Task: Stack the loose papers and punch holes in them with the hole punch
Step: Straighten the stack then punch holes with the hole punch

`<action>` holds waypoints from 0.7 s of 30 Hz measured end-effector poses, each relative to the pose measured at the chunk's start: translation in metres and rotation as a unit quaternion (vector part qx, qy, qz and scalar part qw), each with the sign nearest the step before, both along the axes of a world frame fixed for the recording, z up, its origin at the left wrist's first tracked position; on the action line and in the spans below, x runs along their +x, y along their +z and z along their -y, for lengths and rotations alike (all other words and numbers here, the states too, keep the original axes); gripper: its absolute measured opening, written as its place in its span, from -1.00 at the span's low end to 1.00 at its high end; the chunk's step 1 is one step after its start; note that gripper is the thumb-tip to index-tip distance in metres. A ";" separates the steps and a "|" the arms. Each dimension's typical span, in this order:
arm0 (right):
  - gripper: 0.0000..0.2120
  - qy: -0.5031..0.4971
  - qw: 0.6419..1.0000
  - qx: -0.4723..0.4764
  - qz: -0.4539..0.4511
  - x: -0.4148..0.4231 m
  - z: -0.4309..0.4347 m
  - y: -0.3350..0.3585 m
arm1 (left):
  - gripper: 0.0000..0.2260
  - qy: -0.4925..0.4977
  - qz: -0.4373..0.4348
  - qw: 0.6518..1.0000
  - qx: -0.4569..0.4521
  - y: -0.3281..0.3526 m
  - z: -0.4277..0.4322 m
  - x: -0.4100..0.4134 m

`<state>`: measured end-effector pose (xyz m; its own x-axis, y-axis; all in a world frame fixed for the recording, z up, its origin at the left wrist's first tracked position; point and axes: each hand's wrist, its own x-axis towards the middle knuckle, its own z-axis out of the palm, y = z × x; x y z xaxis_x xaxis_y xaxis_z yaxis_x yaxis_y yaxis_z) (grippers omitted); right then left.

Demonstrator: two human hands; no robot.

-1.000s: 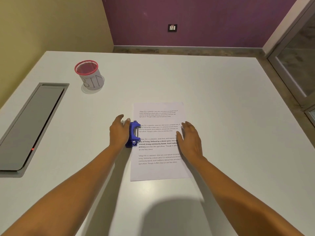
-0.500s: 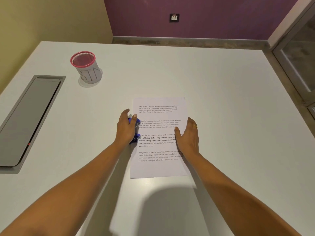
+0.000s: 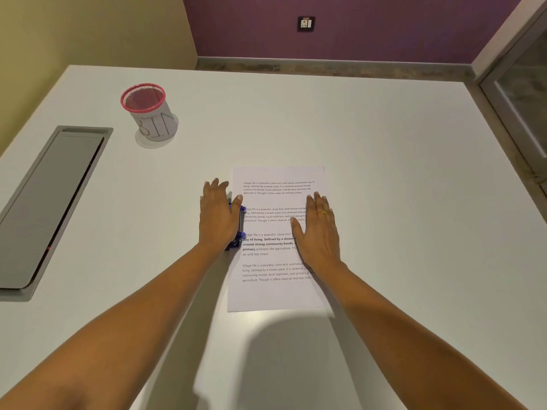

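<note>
Left hand (image 3: 218, 216), fingers straight and flat, presses on the blue metal hole punch (image 3: 238, 229) at the left edge of the white printed paper stack (image 3: 278, 291), frame centre. Right hand (image 3: 318, 232), fingers extended together, rests flat on the stack's right side.

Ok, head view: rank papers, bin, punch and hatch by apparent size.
1. papers
2. hatch, cut by the frame edge
3. bin
4. punch, mostly hidden under the left hand
</note>
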<state>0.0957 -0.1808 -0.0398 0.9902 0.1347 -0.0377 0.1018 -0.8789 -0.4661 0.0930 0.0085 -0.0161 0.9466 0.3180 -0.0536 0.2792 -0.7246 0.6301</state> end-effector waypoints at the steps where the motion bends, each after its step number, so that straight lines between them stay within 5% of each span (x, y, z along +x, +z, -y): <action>1: -0.41 0.012 1.000 -0.010 -0.005 0.001 -0.002 -0.002 | -0.55 -0.013 -0.013 0.999 0.035 -0.001 -0.001 0.001; 6: -0.28 0.040 0.998 -0.054 -0.019 -0.001 -0.007 -0.017 | -0.50 -0.054 -0.061 0.983 0.166 -0.006 0.000 0.002; 21: -0.25 0.032 0.995 -0.090 0.008 -0.001 -0.010 -0.025 | -0.53 -0.035 -0.041 0.987 0.150 -0.009 0.001 0.010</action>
<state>0.0948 -0.1712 -0.0651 0.9803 0.1906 -0.0509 0.1672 -0.9395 -0.2990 0.1035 0.0075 -0.0249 0.9634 0.2643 -0.0448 0.2623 -0.8946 0.3617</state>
